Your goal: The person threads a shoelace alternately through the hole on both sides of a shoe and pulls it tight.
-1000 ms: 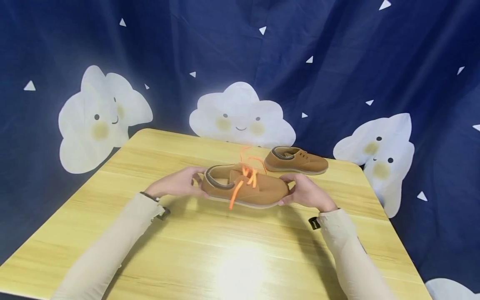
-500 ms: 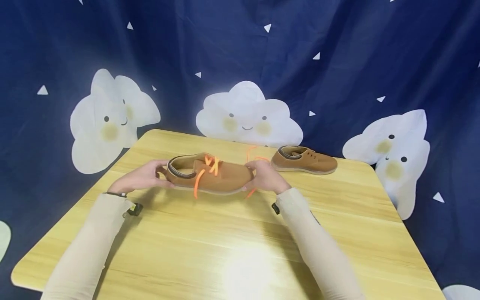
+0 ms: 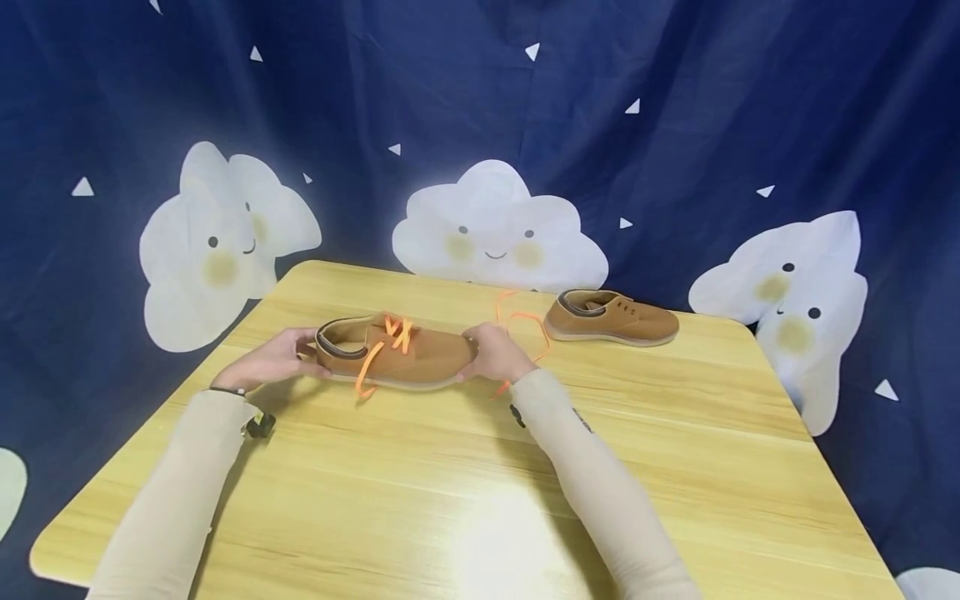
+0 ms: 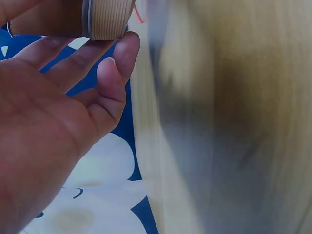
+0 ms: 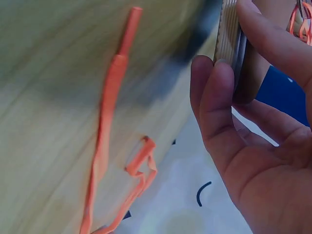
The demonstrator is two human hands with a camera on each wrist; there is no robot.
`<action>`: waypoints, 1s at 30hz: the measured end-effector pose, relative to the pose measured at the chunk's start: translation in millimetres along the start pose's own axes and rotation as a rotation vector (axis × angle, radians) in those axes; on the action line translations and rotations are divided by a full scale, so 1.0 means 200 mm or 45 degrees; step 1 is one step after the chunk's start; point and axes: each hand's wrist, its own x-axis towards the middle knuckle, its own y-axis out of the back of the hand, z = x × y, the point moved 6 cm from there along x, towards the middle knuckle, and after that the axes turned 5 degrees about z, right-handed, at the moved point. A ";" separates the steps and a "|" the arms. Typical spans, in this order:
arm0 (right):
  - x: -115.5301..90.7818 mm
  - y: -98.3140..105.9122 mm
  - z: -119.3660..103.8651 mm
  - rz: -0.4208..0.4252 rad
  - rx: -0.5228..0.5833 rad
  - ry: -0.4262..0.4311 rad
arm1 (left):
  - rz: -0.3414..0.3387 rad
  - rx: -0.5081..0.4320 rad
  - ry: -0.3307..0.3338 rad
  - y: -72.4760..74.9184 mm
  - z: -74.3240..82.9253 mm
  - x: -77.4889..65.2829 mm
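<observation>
A brown low-cut shoe [image 3: 431, 357] lies lengthwise between my hands, toe to the right. Its orange shoelace [image 3: 367, 367] crosses over the front and one end hangs down the near side, curling at the tabletop. My left hand [image 3: 270, 358] grips the heel, with fingers at the ribbed sole [image 4: 109, 19] in the left wrist view. At the toe end, my right hand [image 3: 501, 354] holds the shoe with thumb and fingers, also seen in the right wrist view around the sole edge [image 5: 226, 34].
A loose orange lace [image 3: 534, 318] lies on the wooden table [image 3: 420, 483], beyond and beside my right hand. At the back right stands a second brown shoe [image 3: 615, 323] with bare eyelets. A dark blue curtain [image 3: 337, 100] with clouds hangs behind the table.
Both hands have carried the laced shoe to the left, away from the second shoe, and lowered it toward the table. More of the loose lace has come into sight.
</observation>
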 end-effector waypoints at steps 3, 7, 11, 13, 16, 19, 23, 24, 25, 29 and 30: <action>0.00 -0.01 0.02 -0.021 0.009 -0.019 | -0.010 -0.002 0.013 -0.01 -0.01 0.02; 0.01 -0.02 0.05 -0.046 0.020 -0.049 | -0.022 -0.027 0.018 -0.02 -0.01 0.03; 0.01 -0.02 0.06 -0.054 0.037 -0.062 | -0.042 -0.032 0.026 -0.03 -0.02 0.03; 0.01 -0.02 0.06 -0.066 0.049 -0.070 | -0.065 -0.008 0.037 -0.03 -0.02 0.02; -0.01 -0.02 0.07 -0.080 0.067 -0.088 | -0.086 0.077 0.028 -0.01 0.00 0.00; -0.05 0.02 0.07 -0.075 0.065 -0.090 | -0.019 0.232 -0.019 0.05 0.09 -0.03; -0.12 0.13 0.11 0.023 0.108 -0.036 | 0.225 0.316 -0.110 0.11 0.31 -0.07; -0.14 0.17 0.14 0.059 0.127 -0.032 | 0.291 0.291 -0.147 0.11 0.39 -0.07; -0.16 0.20 0.17 0.098 0.176 -0.038 | 0.344 0.257 -0.185 0.09 0.46 -0.06; -0.28 0.40 0.36 0.297 0.376 -0.102 | 0.439 0.096 -0.297 -0.06 0.71 0.02; -0.32 0.45 0.42 0.356 0.428 -0.127 | 0.426 0.055 -0.299 -0.11 0.76 0.05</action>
